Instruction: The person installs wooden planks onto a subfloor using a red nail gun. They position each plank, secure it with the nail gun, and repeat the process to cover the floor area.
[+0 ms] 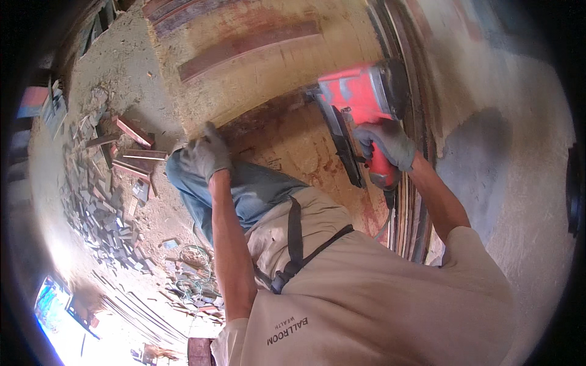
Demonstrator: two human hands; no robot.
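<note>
R hand, in grey glove, wrapped round the handle of a red nail gun, fingers closed on it; gun sits over the R part of the wood panel, nr its R edge, a bit blurred. Dark magazine slants from the nose twd the panel's near side; hose hangs off the handle base.

Gun's nose is by the R end of a dark wood strip lying across the panel's middle; can't tell if they touch. L hand, also gloved, is at the strip's L end, nr panel's L edge, right by the knee in blue jeans. Its fingers look part bent; can't tell if it's pinching the strip or just resting there.

Another reddish-brown slat lies farther back, w/ more pcs at the panel's far L corner. Long boards run along the R edge. On the floor, off the panel's L edge: red-edged blocks, a heap of small offcuts & thin green cord nr the person's L forearm
</note>
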